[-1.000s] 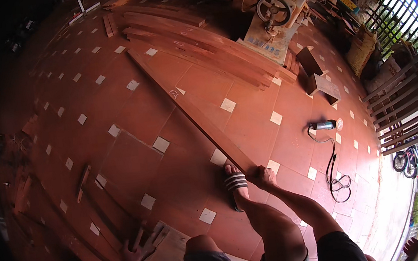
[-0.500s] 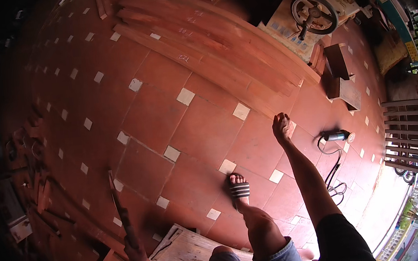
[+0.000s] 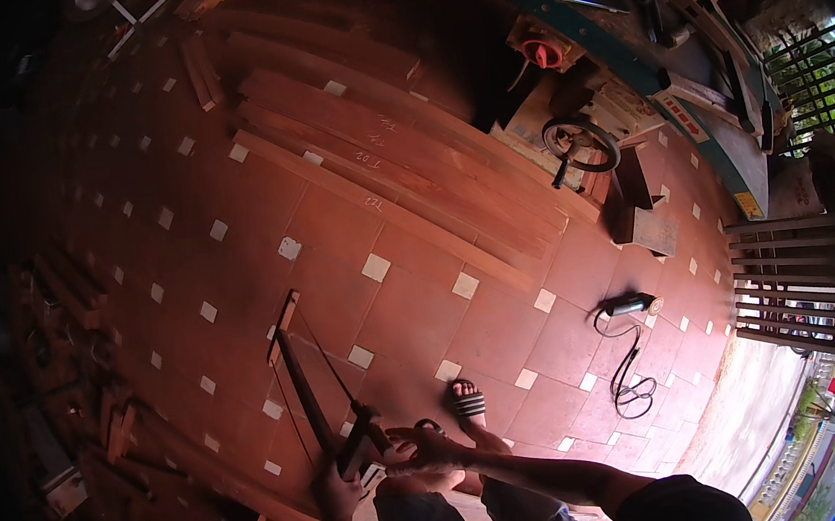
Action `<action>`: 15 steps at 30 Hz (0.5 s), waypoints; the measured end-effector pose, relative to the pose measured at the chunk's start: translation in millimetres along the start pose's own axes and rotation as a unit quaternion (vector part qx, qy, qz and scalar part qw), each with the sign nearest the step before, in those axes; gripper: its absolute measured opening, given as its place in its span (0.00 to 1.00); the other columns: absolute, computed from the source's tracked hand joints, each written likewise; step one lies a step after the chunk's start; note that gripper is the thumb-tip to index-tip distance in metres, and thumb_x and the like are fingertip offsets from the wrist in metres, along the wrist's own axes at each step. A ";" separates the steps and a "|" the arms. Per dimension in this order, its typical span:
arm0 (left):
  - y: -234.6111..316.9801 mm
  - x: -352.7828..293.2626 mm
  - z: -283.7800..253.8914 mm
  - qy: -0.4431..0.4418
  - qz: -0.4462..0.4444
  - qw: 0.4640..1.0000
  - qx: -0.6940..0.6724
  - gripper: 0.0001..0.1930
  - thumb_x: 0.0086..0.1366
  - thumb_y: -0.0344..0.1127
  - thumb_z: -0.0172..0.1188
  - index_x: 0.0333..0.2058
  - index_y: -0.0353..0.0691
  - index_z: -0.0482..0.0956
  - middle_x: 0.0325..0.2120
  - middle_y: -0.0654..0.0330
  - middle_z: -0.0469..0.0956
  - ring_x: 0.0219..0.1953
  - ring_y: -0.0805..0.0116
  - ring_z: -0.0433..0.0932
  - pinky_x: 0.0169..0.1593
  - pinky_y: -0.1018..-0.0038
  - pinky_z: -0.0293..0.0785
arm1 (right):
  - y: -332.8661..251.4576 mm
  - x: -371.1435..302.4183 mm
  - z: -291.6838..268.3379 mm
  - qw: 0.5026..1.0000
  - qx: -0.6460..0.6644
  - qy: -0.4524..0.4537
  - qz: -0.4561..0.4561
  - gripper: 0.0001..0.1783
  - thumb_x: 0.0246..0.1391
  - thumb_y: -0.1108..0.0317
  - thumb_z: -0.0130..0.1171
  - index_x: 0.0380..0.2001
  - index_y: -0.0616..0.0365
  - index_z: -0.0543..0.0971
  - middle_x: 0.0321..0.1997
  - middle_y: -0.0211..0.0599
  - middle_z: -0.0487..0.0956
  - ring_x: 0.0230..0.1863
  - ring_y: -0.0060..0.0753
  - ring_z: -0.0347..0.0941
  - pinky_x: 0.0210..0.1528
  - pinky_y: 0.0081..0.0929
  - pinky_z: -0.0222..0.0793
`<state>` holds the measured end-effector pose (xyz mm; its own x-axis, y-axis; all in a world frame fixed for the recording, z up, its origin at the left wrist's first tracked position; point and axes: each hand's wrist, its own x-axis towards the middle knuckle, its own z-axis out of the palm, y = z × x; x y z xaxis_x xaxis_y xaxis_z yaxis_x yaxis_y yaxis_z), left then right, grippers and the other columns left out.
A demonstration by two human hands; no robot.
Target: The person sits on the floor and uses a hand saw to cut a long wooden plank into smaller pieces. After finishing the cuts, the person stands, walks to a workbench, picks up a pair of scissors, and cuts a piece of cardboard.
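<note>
A wooden frame saw (image 3: 300, 377) with a long dark bar and a thin blade hangs low over the red tiled floor (image 3: 412, 311), reaching away from me. My left hand (image 3: 335, 493) grips its near end from below. Coming in from the right, my right hand (image 3: 422, 450) has its fingers on the saw's near crosspiece (image 3: 360, 444). My foot in a striped sandal (image 3: 467, 402) stands just right of the hands.
Long reddish planks (image 3: 400, 187) lie stacked across the floor ahead. A woodworking machine (image 3: 638, 48) with a hand wheel stands at the upper right, with wooden blocks (image 3: 639, 209) near it. A corded power tool (image 3: 633, 305) lies on the floor at right. Wood scraps (image 3: 117, 430) line the left side.
My right arm, stretched out toward the planks earlier, has come back to the saw. My left hand has brought the saw up in front of me. The view has swung toward the machine.
</note>
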<state>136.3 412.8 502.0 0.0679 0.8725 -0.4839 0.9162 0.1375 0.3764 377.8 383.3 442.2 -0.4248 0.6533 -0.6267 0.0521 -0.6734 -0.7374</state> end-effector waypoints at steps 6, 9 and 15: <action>45.4 106.2 -62.1 0.029 0.133 0.990 -0.045 0.23 0.53 0.35 0.75 0.49 0.56 0.82 0.34 0.57 0.86 0.36 0.54 0.87 0.38 0.61 0.83 | -118.7 82.2 42.5 0.899 0.340 0.232 -0.147 0.22 0.59 0.69 0.71 0.55 0.59 0.78 0.48 0.34 0.82 0.53 0.26 0.78 0.55 0.27 0.75; 72.3 165.1 -108.5 -0.005 0.186 0.982 -0.037 0.19 0.54 0.35 0.75 0.45 0.57 0.83 0.32 0.61 0.86 0.32 0.58 0.87 0.34 0.63 0.82 | -145.0 122.9 25.1 0.881 0.387 0.233 -0.142 0.24 0.62 0.67 0.69 0.57 0.62 0.75 0.48 0.34 0.82 0.51 0.25 0.79 0.54 0.27 0.75; 116.6 266.4 -163.3 -0.056 0.239 0.969 -0.012 0.11 0.60 0.41 0.67 0.40 0.47 0.82 0.29 0.56 0.84 0.33 0.51 0.86 0.35 0.58 0.83 | -279.6 156.5 -20.4 0.926 0.246 0.288 0.001 0.23 0.66 0.52 0.64 0.51 0.61 0.80 0.42 0.28 0.80 0.43 0.21 0.74 0.45 0.25 0.71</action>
<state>196.7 737.8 546.0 0.5262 0.7831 -0.3314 0.7601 -0.2585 0.5962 315.2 680.9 545.2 0.1342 0.6328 -0.7626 -0.4256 -0.6582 -0.6210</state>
